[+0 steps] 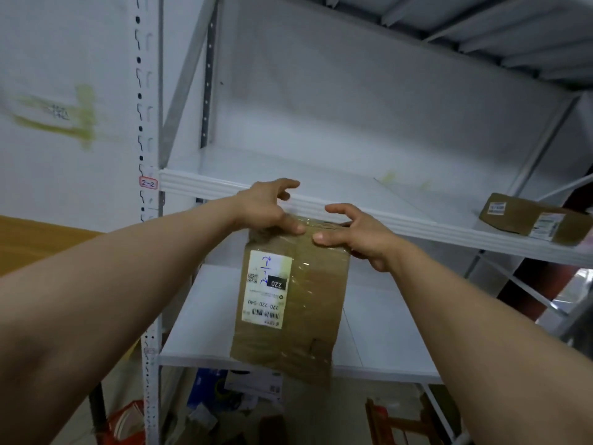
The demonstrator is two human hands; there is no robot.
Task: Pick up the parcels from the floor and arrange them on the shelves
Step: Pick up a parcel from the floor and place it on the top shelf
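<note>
The step in hand, as I judge it, is the placing; the parcel is off the floor and raised to the shelves, but not yet set down. At the left upright a tag reading 2-2 marks the shelf, whose front edge runs just behind the hands. The left hand grips the top left corner of the parcel, its fingers curled narrow over the top edge. The parcel hangs from that grip in front of the shelf's front edge, resting on no board that I can see; its lower end reaches down past the front edge of the lower shelf. The right hand grips the top right corner likewise, fingers a little more spread yet closed on the cardboard.

The parcel's long axis stands nearly upright; its broad face with the label looks toward the person; the print there reads upside down, so the label's head points at the floor. Toward the shelf's right end a second parcel lies flat near the front edge, well apart from the hands.

The next move, I judge, calls for raising the parcel clear of the front edge and sliding it onto the bare board left of the second parcel; both hands should hold until the board takes the weight.
</note>
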